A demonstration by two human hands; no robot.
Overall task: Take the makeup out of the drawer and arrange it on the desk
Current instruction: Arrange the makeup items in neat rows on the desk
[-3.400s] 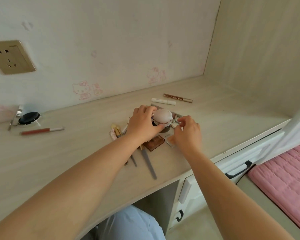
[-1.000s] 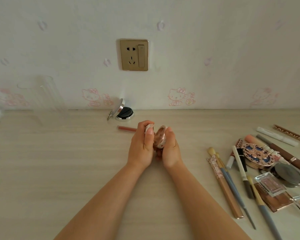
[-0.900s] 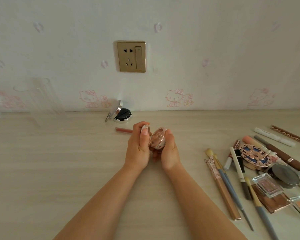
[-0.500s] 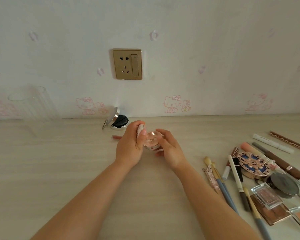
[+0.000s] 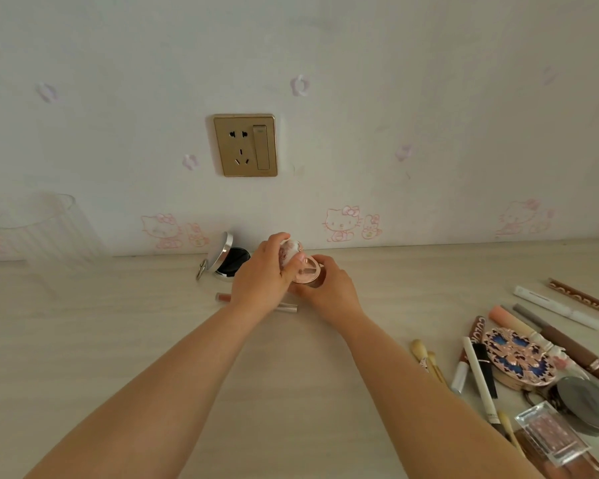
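Both hands meet near the desk's (image 5: 153,357) back edge, just below the socket (image 5: 245,145). L hand (image 5: 261,274) grips the domed lid (image 5: 291,252), fingers curled over it, lid lifted and tilted off to the left. R hand (image 5: 329,288) grips the jar (image 5: 306,274) from the right side, fingers wrapped round it; jar is open, pink inside showing, base at or just above the desk, can't tell which. Left of the hands an open compact (image 5: 227,259) stands w/ black pad showing. A lip gloss (image 5: 256,302) lies flat under the L wrist, partly hidden. Clear cup (image 5: 45,236) far left by the wall. At right, rest of the makeup in a loose pile: brushes (image 5: 426,357), pens, ornate round case (image 5: 517,357), grey tin (image 5: 588,406), clear palette (image 5: 550,430).
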